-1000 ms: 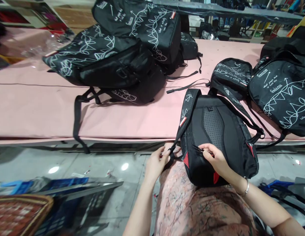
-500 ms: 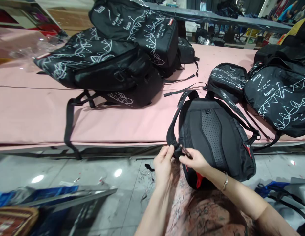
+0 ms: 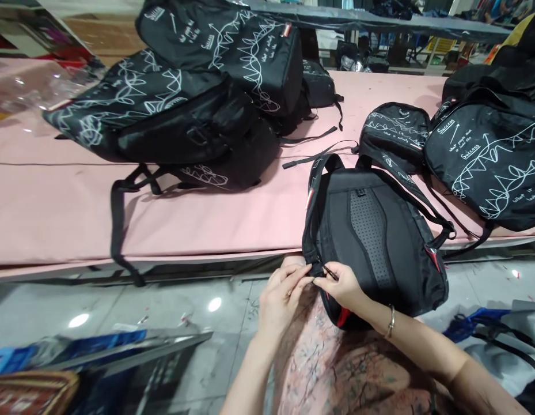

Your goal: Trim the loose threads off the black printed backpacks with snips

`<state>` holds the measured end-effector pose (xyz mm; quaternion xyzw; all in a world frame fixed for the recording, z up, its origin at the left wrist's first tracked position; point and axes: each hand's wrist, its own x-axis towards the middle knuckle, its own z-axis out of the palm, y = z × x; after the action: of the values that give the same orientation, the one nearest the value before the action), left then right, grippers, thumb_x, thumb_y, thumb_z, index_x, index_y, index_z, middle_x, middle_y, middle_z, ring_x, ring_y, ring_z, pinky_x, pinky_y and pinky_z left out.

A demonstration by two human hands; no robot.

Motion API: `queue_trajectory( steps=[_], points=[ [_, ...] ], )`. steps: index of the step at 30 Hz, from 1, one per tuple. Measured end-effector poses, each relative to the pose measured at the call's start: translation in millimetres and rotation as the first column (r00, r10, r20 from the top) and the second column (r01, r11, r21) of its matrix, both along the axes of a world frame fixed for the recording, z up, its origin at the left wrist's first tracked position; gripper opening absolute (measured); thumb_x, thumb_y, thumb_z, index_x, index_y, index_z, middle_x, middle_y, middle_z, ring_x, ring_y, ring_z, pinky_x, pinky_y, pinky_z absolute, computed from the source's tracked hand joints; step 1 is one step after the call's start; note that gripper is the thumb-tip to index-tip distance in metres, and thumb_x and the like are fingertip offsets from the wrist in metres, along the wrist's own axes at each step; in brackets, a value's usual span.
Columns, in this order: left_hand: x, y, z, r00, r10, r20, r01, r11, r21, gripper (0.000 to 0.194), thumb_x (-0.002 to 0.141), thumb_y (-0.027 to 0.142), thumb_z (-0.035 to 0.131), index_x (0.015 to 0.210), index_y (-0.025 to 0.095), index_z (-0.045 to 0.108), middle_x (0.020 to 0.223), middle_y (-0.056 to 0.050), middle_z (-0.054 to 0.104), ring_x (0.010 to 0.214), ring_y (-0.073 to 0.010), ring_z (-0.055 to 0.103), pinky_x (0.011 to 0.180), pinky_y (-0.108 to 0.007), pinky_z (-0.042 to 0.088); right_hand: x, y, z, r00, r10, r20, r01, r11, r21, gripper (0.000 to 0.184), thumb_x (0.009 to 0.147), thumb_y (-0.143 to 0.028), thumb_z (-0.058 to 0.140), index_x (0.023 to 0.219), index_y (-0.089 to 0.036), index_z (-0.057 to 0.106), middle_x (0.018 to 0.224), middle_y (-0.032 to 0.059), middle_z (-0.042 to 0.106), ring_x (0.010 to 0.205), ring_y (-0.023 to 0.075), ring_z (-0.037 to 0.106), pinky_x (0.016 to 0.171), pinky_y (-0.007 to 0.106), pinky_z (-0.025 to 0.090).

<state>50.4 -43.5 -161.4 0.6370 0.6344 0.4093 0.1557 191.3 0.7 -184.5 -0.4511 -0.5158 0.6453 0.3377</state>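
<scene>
A black backpack [image 3: 336, 230] leans over the table's front edge and my lap, its padded back panel with a dotted mesh strip facing up. My left hand [image 3: 282, 294] pinches the lower end of the left shoulder strap [image 3: 312, 239], near its dark buckle or webbing. Close against it, my right hand [image 3: 342, 286] is closed on a small, slim dark tool [image 3: 331, 272], whose exact kind I cannot make out. The fingertips of both hands nearly meet at the strap end. Red trim [image 3: 344, 317] shows at the bag's lower corner, under my right wrist.
Several black backpacks with white scribble print [image 3: 254, 63] lie piled at the left of the pink table [image 3: 55, 219]. A small bag [image 3: 394, 135] and a larger backpack [image 3: 492, 167] lie at the right. A woven basket [image 3: 34, 392] stands at lower left.
My left hand has shifted slightly down, its fingers now stretched further toward the strap end. The strap lies closer to the backpack, and the tool sits lower in my right hand.
</scene>
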Motion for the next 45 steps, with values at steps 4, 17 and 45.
queue_trajectory(
  steps=[4,17,45],
  points=[
    [-8,4,8.1,0.986,-0.153,-0.068,0.149,0.988,-0.047,0.021,0.081,0.032,0.054,0.088,0.022,0.071,0.081,-0.007,0.067,0.078,-0.0184,0.062,0.071,-0.029,0.050,5,0,-1.1,0.998,0.051,0.048,-0.056,0.992,0.112,0.019,0.067,-0.035,0.060,0.065,-0.018,0.051,0.059,-0.0044,0.046,0.057,0.0102,0.041,0.053,0.022,0.035],
    [33,14,6.4,0.550,0.257,0.795,0.061,0.937,-0.345,0.034,0.067,0.047,0.064,0.057,0.015,0.058,0.050,0.003,0.043,0.047,-0.0080,0.036,0.046,-0.022,0.032,21,9,-1.5,0.996,0.091,-0.013,-0.091,0.996,-0.010,0.021,0.062,-0.029,0.062,0.058,-0.019,0.045,0.050,-0.0087,0.034,0.048,0.0066,0.028,0.045,0.020,0.021],
    [45,1,5.9,0.201,0.331,0.922,0.138,0.922,-0.361,0.026,0.055,0.029,0.080,0.077,0.018,0.072,0.072,0.000,0.069,0.068,-0.0105,0.059,0.072,-0.022,0.047,62,-24,29.0,0.940,-0.086,0.329,-0.048,0.924,0.379,0.023,0.089,-0.039,0.044,0.092,-0.021,0.058,0.084,0.0027,0.063,0.078,0.0180,0.058,0.069,0.027,0.040]
  ],
)
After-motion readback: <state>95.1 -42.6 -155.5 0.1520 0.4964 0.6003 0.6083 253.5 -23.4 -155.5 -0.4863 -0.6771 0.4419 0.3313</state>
